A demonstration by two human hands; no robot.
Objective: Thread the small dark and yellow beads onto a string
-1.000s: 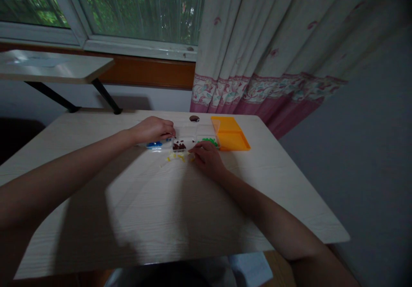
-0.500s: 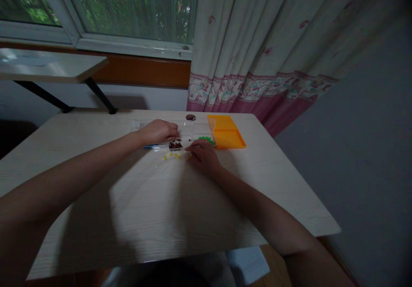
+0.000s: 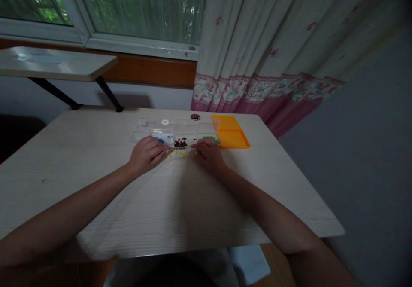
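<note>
My left hand (image 3: 146, 154) rests at the left front of the clear plastic boxes, fingers drawn together, tips by small yellow pieces (image 3: 182, 154). Across from it, my right hand (image 3: 209, 154) has its fingers curled at the box's front edge, near other yellow bits. What either hand pinches is too small or hidden to name. Between the hands, a clear compartment holds dark brown pieces (image 3: 180, 144). Blue pieces (image 3: 159, 139) sit in the compartment beyond my left hand, and green pieces (image 3: 210, 138) in the one behind my right hand.
An open orange case (image 3: 231, 138) lies right of the clear boxes. Behind them is a dark oval object (image 3: 195, 117). A raised shelf (image 3: 58, 63) on black legs stands at the back left of the table (image 3: 135, 218). Curtains (image 3: 225, 85) hang behind.
My left hand has moved from over the clear boxes down and left to their front edge, uncovering the blue pieces. My right hand stays by the front edge. The view has shifted slightly.
</note>
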